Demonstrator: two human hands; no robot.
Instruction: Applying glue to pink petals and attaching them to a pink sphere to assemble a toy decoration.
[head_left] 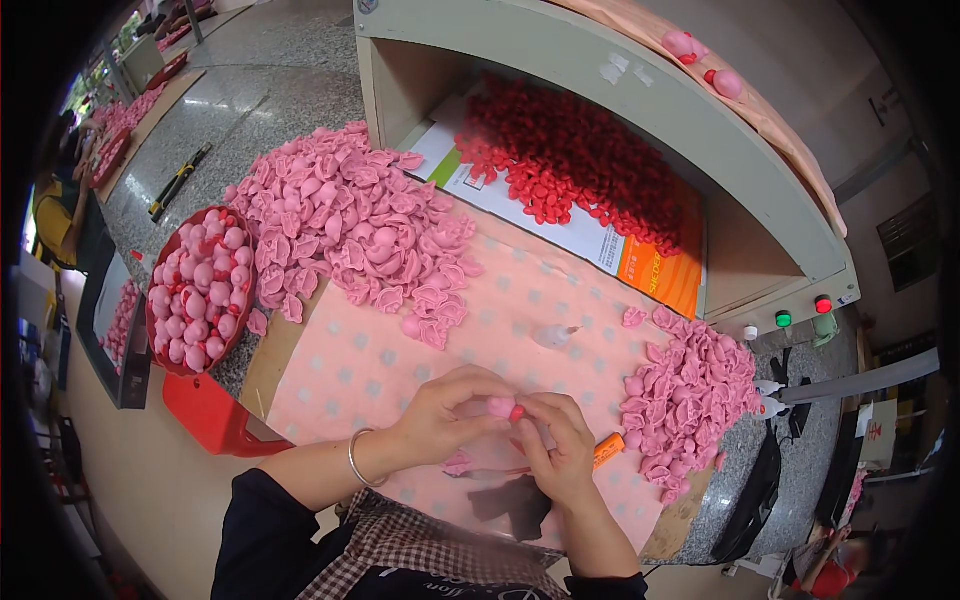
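- Fingers (478, 400) of the left hand (445, 415) pinch a small pink piece (499, 407) from its left side, clenched around it above the pink dotted cloth (400, 370).
- Right hand (560, 450) meets it from the other side; its fingers grip a red cap (517, 412) that touches the pink piece's right end.
- Pink piece and cap lie roughly left to right between the two hands, red end pointing to the person's right; finer shape is hidden by the fingertips.
- A thin bangle (354, 460) sits on the left wrist.
- An orange tool (607, 450) lies on the cloth just beside the right hand, partly under it.
- A dark scrap (515, 500) and one loose pink part (458, 463) lie on the cloth below the hands.
- Far side of the cloth: a large heap of pink shells (350, 225), well apart from the hands.
- Right of the hands: a smaller pink heap (685, 395), near the right hand.
- Between the heaps, a small clear bottle (553, 336) lies on its side, nozzle pointing right.
- Left, at the edge of the speckled stone tabletop (240, 130): a red bowl (160, 350) filled with rounded pink pieces.
- Beyond, a grey cabinet (600, 90) shelters a pile of red caps (570, 160) on paper sheets; green and red buttons are on its right corner.
- Nothing stands between the hands and either heap.
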